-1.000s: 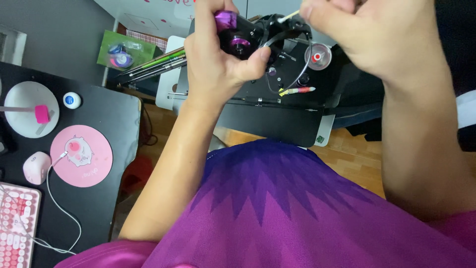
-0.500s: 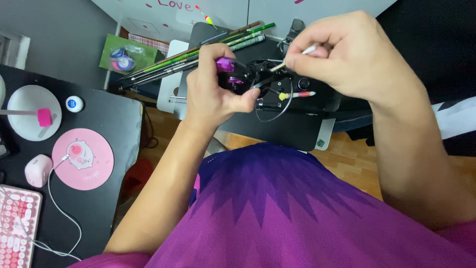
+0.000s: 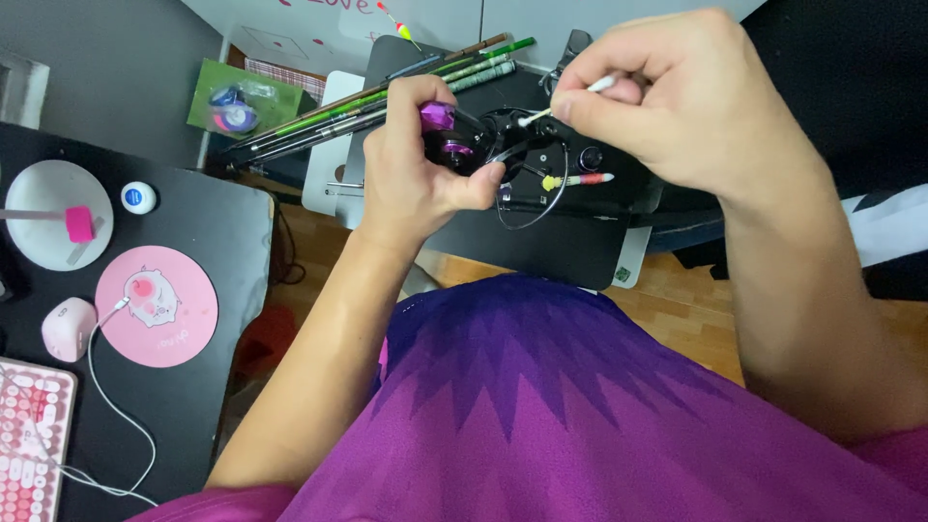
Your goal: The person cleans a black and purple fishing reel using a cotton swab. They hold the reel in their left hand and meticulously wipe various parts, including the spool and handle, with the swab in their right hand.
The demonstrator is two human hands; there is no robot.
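My left hand (image 3: 411,174) grips a black and purple fishing reel (image 3: 478,150) held up in front of my chest. A thin wire bail loops below the reel. My right hand (image 3: 677,101) pinches a white cotton swab (image 3: 565,100), and its tip touches the top of the reel. A small yellow and red float (image 3: 577,180) lies just beyond the reel on a black case (image 3: 541,242).
Several green fishing rods (image 3: 387,92) lie across the black case. A black desk (image 3: 232,251) at the left carries a pink round mouse pad (image 3: 159,304), a pink mouse (image 3: 66,327), a pink keyboard (image 3: 24,435) and a grey dish (image 3: 43,193). Wooden floor shows below.
Both hands and the reel have come lower and nearer in the view. The swab tip has moved from above the reel down onto it.
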